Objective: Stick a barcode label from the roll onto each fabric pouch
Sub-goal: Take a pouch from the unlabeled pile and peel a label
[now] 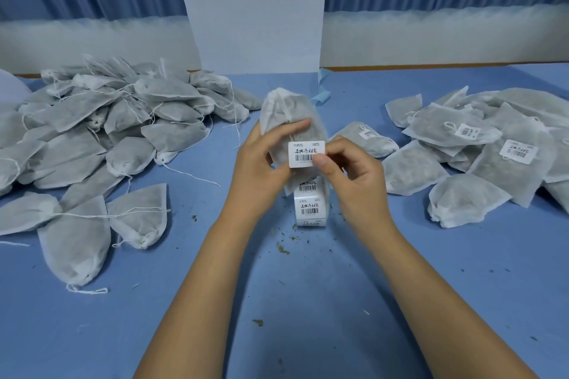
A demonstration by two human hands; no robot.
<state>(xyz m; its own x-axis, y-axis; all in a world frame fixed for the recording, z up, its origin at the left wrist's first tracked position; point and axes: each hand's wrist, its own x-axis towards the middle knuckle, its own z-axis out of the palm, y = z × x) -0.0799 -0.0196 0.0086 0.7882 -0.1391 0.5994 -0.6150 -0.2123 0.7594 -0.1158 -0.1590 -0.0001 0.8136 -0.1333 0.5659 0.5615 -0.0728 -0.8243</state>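
Two hands busy, left hand (261, 160) wrapped round a fabric pouch (289, 111), right hand (354, 175) pinching a barcode label (303, 151) by its corner against the front, label roll (309, 209) just below

Both bare forearms reach up from the bottom edge to frame centre, left hand (261, 160) gripping a pouch (286, 108), right hand (357, 175) pinching a label (303, 151).

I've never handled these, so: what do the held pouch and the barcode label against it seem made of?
The pouch looks like thin non-woven fabric, matte white and half see-through: dark filling shows through it. The label seems smooth white paper or film, flat with crisp print; which one, I cannot tell.
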